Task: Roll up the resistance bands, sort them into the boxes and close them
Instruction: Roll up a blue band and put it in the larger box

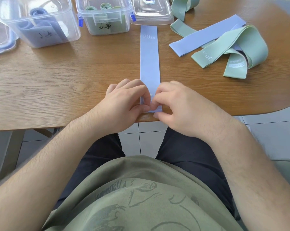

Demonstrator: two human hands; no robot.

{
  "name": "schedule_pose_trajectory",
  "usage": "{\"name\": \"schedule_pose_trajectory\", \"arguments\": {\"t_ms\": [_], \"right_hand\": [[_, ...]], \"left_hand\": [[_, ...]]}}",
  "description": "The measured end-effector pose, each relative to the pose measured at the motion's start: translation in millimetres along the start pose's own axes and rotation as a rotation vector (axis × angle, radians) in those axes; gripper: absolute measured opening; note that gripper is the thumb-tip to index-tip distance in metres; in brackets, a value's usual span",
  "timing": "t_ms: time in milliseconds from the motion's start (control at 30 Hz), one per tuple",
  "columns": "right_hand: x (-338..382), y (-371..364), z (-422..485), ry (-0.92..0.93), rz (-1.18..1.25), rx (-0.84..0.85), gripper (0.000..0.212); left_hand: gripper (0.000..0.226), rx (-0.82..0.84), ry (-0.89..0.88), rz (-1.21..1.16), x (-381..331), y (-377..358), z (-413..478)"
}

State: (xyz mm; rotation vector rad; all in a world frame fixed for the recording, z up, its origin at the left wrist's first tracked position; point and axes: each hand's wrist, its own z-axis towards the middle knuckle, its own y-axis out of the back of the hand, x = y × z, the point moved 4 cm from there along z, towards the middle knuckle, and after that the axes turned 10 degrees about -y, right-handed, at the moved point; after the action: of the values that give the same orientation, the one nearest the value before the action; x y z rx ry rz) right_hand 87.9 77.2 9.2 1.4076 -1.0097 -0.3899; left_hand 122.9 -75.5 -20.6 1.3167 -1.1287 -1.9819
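20 LB blue band lies flat & straight on wooden table, running from the near edge away toward the boxes. Both hands are at its near end, right by the table edge. L hand: fingers curled, thumb & index pinching the band's left side. R hand: fingers curled too, pinching the right side, tips meeting the L fingertips over the band's middle. Near end looks folded over under the fingers, w/ a thin doubled edge showing just below them; no. of turns, can't tell. Rest of the band stretches beyond the fingers, unrolled. Far L: blue-band box, clear, open, blue bands inside. Beside it: green-band box, clear, open, rolled green bands inside. Clear lid sits just R of that box, by the band's far end; touching or not, can't tell. R side of table: loose heap, second blue band lying among green bands, one marked 30 LB.
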Motion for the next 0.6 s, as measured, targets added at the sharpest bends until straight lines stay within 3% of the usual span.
{"name": "schedule_pose_trajectory", "arguments": {"t_ms": [467, 600], "right_hand": [[1.6, 2.4, 5.0, 0.001, -0.068, -0.004, 0.013], [0.1, 1.3, 6.3, -0.009, -0.045, 0.003, 0.013]], "left_hand": [[0.003, -0.092, -0.057, 0.016, -8.2, 0.8, -7.7], [0.013, -0.101, -0.063, -0.003, -11.5, 1.4, -10.3]]}}
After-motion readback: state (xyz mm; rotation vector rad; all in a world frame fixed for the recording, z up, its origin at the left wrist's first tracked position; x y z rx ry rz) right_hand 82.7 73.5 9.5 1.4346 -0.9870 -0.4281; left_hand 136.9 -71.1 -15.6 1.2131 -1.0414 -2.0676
